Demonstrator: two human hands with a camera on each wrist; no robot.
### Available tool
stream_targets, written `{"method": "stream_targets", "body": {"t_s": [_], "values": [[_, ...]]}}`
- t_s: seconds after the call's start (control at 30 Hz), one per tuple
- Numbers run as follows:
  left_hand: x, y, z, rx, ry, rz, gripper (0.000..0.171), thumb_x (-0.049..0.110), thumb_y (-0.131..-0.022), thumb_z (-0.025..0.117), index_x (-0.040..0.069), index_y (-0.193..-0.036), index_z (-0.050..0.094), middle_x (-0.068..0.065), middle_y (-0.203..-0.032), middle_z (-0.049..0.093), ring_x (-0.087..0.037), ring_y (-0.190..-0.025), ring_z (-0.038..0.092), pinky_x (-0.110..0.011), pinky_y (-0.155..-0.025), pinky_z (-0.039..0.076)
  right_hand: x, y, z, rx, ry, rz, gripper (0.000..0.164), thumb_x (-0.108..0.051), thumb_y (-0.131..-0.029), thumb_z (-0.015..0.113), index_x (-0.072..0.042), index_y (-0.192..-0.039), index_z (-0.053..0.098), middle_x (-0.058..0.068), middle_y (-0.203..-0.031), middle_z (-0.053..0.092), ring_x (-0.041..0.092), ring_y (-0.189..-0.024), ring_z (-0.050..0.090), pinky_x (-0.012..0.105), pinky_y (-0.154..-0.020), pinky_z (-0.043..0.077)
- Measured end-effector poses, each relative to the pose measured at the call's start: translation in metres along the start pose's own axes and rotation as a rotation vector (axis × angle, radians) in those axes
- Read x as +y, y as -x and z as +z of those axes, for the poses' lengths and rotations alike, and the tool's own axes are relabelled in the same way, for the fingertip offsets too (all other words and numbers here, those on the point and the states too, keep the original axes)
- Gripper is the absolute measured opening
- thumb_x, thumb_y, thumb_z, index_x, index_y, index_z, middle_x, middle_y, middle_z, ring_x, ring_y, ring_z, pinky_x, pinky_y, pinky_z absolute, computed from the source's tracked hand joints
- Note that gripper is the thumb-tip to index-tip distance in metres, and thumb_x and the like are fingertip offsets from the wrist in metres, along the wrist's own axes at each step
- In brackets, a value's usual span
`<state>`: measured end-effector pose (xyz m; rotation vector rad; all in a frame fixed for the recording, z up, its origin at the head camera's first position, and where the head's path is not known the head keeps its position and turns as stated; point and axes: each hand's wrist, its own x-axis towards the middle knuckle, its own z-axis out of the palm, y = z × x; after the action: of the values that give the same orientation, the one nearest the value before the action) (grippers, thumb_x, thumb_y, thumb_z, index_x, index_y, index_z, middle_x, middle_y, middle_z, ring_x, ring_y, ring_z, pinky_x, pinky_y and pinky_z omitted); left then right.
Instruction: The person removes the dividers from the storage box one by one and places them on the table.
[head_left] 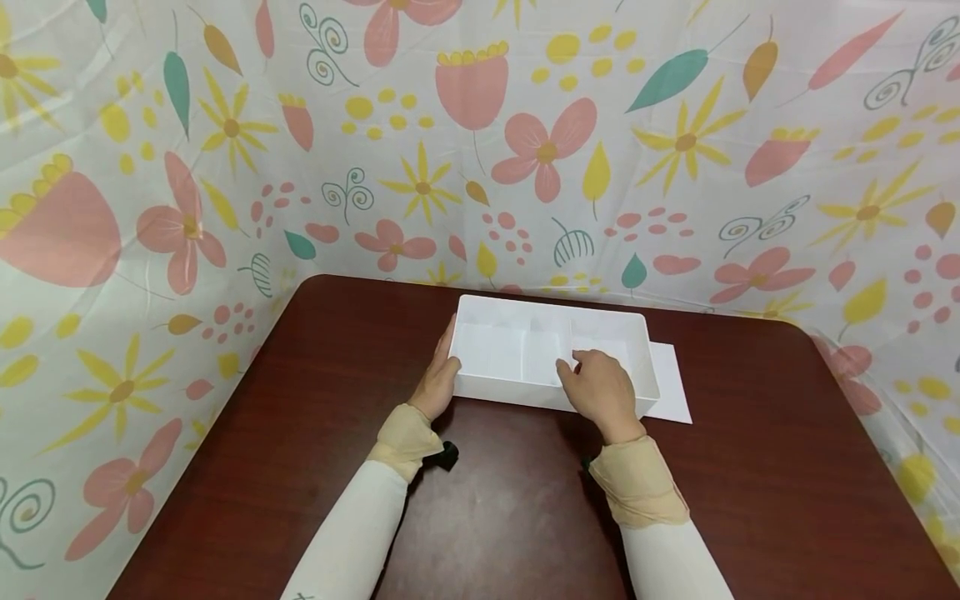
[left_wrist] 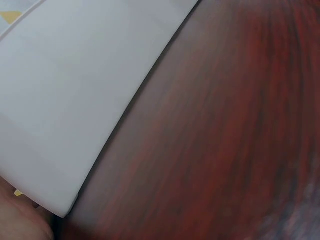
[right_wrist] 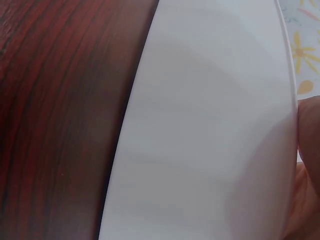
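A white divided box sits on the table, its inside split into three compartments by thin upright walls. My left hand lies against the box's left end, fingers along the outside and thumb at the front left corner. Over the front wall reaches my right hand, its thumb and index finger on either side of the right divider, pinching it. The other fingers are hidden. In the left wrist view, part of the left hand shows beside the box corner. The right wrist view has fingers beyond the box's rim.
A flat white sheet lies at the box's right end, partly covered by it. Dark reddish-brown tabletop spreads around and in front. A flower-patterned curtain hangs behind and at the left.
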<state>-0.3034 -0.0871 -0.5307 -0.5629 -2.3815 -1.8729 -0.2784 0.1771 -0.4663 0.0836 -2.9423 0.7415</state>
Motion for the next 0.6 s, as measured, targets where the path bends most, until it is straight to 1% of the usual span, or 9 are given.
{"method": "stream_targets", "body": {"t_s": [0.1,0.2,0.3,0.37,0.47,0.6], "values": [[0.0,-0.001,0.0,0.0,-0.005,0.008,0.073,0.003,-0.089,0.026,0.016,-0.157,0.003,0.005,-0.161,0.004,-0.005,-0.14,0.002,-0.052,-0.114,0.009,0.001,-0.001,0.0,-0.001,0.007,0.003,0.046,-0.034,-0.093,0.052,0.002,-0.118,0.067,0.014,-0.094,0.072,0.029,-0.079,0.062,0.046,-0.062,0.052],[0.005,0.0,-0.001,-0.008,0.006,0.009,0.073,0.001,-0.089,0.026,0.015,-0.157,0.002,0.0,-0.161,0.003,-0.007,-0.14,0.001,-0.052,-0.114,0.008,0.001,-0.001,0.0,0.0,0.014,0.003,0.044,-0.031,-0.094,0.05,0.001,-0.116,0.069,0.014,-0.093,0.072,0.029,-0.079,0.062,0.046,-0.063,0.052],[0.016,0.003,-0.002,-0.019,0.037,0.007,0.073,-0.001,-0.089,0.026,0.014,-0.156,0.002,-0.006,-0.161,0.002,-0.012,-0.141,0.0,-0.055,-0.114,0.007,0.001,-0.001,0.0,0.005,0.021,0.004,0.042,-0.03,-0.094,0.049,0.0,-0.116,0.069,0.014,-0.092,0.072,0.029,-0.078,0.062,0.047,-0.063,0.051],[0.026,0.005,-0.004,-0.027,0.054,0.001,0.073,-0.003,-0.09,0.026,0.014,-0.156,0.002,-0.008,-0.161,0.002,-0.016,-0.141,0.0,-0.056,-0.114,0.006,0.001,-0.001,0.0,0.009,0.026,0.005,0.041,-0.029,-0.093,0.049,-0.001,-0.115,0.07,0.014,-0.091,0.072,0.029,-0.078,0.062,0.047,-0.062,0.051],[0.038,0.008,-0.006,-0.036,0.055,-0.016,0.072,-0.002,-0.09,0.026,0.013,-0.156,0.001,-0.011,-0.161,0.001,-0.021,-0.142,0.0,-0.057,-0.114,0.007,0.001,-0.002,0.001,0.016,0.025,0.007,0.041,-0.028,-0.093,0.049,-0.001,-0.115,0.07,0.014,-0.092,0.072,0.03,-0.079,0.062,0.047,-0.063,0.051],[0.041,0.009,-0.006,-0.039,0.045,-0.021,0.072,-0.002,-0.09,0.026,0.012,-0.156,0.0,-0.014,-0.16,0.001,-0.022,-0.142,0.0,-0.057,-0.113,0.007,0.0,-0.002,0.0,0.031,0.007,0.014,0.041,-0.028,-0.093,0.049,-0.001,-0.114,0.07,0.014,-0.094,0.072,0.03,-0.081,0.062,0.048,-0.065,0.051]]}}
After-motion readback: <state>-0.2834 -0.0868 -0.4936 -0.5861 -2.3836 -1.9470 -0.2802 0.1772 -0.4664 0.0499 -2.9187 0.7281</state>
